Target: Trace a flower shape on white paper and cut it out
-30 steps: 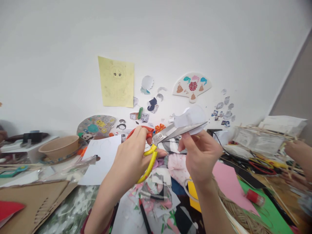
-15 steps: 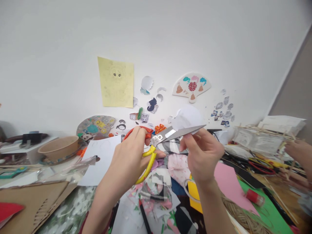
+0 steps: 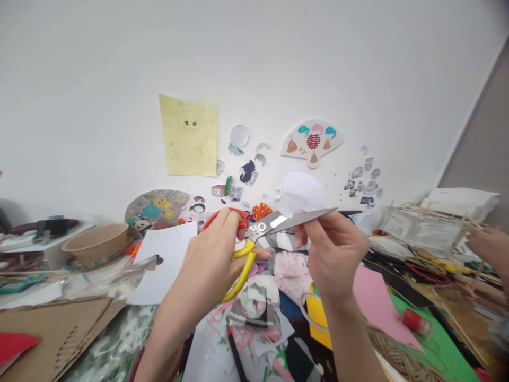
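My left hand (image 3: 217, 246) is closed through the handles of a pair of scissors (image 3: 261, 227), one handle red and the other yellow. The blades point right and look nearly together, lying across the lower edge of a piece of white paper (image 3: 302, 192). My right hand (image 3: 332, 249) pinches that paper from below, its fingertips close behind the blades. Below my hands lie a clear plastic bag with paper scraps (image 3: 254, 307) and a black pencil with a red end (image 3: 235, 353).
At the left stand a tan oval bowl (image 3: 97, 239) and cardboard (image 3: 47, 329). Pink paper (image 3: 377, 302), a red thread spool (image 3: 415, 322) and twine (image 3: 397, 355) lie at the right. Another person's hand (image 3: 489, 249) holds thin sticks at the far right. A yellow drawing (image 3: 190, 148) hangs on the wall.
The scissor blades have closed somewhat against the white paper. The paper has shifted slightly left, and my right hand has turned a little. My left hand stays almost in place.
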Motion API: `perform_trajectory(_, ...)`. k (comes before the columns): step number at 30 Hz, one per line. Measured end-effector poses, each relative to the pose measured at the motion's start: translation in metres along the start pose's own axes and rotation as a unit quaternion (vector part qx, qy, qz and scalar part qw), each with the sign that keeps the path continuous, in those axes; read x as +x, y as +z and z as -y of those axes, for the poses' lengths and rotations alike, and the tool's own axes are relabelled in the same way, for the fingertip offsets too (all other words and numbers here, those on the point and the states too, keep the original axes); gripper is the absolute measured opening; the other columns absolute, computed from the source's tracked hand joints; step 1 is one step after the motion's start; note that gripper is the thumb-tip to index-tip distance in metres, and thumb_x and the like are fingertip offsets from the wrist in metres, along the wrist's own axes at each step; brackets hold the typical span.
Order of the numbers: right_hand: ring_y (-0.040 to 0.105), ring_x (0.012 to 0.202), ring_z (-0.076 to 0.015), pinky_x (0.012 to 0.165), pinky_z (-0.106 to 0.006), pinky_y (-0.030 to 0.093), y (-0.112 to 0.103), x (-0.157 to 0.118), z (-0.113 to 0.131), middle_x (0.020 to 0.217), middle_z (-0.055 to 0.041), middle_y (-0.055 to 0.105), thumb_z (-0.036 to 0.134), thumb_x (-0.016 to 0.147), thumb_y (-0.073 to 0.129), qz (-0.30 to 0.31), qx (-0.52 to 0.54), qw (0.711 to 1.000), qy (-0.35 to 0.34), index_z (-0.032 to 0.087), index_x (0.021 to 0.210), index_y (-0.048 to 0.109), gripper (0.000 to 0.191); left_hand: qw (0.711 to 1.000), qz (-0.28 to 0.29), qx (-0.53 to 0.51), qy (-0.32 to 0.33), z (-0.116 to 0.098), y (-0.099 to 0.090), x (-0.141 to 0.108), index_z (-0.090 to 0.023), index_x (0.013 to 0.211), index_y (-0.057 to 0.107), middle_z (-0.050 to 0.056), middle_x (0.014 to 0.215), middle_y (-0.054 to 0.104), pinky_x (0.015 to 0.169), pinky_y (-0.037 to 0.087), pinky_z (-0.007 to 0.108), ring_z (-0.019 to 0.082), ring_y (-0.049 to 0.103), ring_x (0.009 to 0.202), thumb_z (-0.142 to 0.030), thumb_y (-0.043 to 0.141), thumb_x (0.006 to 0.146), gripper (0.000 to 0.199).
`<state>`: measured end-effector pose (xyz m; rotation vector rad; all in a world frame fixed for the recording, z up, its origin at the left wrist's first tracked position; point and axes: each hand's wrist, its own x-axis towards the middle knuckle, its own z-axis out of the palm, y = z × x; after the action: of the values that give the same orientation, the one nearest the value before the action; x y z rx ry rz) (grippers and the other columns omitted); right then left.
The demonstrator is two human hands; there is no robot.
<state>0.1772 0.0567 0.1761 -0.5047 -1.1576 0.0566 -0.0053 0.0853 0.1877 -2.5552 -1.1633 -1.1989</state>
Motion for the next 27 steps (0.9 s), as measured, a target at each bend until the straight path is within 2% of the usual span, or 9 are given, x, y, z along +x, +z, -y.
perform_trajectory(4, 0.056, 0.047, -0.0119, 0.044, -0.026, 0.047, -0.002, 0.001, -0.0007, 0.063, 0.0008, 0.068, 0.026, 0.083, 0.075, 0.023, 0.023, 0.999, 0.013, 0.02, 0.083, 0.074, 0.006, 1.0, -0.002, -0.013, 0.001, 0.0004, -0.0001, 0.0, -0.026, 0.084, 0.035, 0.001, 0.084, 0.053, 0.058, 0.033, 0.031, 0.021, 0.051, 0.07, -0.04, 0.054, 0.09, 0.024)
perform_trajectory(9, 0.058, 0.053, -0.0131, 0.052, -0.028, 0.05, -0.0026, -0.0002, -0.0044, 0.061, 0.002, 0.064, 0.021, 0.079, 0.078, 0.045, 0.005, 0.999, -0.014, 0.02, 0.084, 0.075, 0.005, 1.0, 0.002, -0.031, -0.003, 0.0004, -0.0001, 0.0001, -0.025, 0.084, 0.036, 0.002, 0.086, 0.054, 0.06, 0.034, 0.032, 0.021, 0.052, 0.07, -0.042, 0.052, 0.091, 0.024)
perform_trajectory(27, 0.056, 0.048, -0.0114, 0.048, -0.026, 0.048, 0.0023, -0.0032, -0.0046, 0.058, 0.0033, 0.063, 0.011, 0.081, 0.072, 0.005, -0.004, 1.0, -0.027, 0.02, 0.078, 0.076, 0.01, 1.0, 0.005, -0.023, 0.007, -0.0006, 0.0014, -0.0013, -0.025, 0.084, 0.035, 0.0, 0.084, 0.051, 0.058, 0.032, 0.03, 0.018, 0.048, 0.068, -0.041, 0.055, 0.091, 0.026)
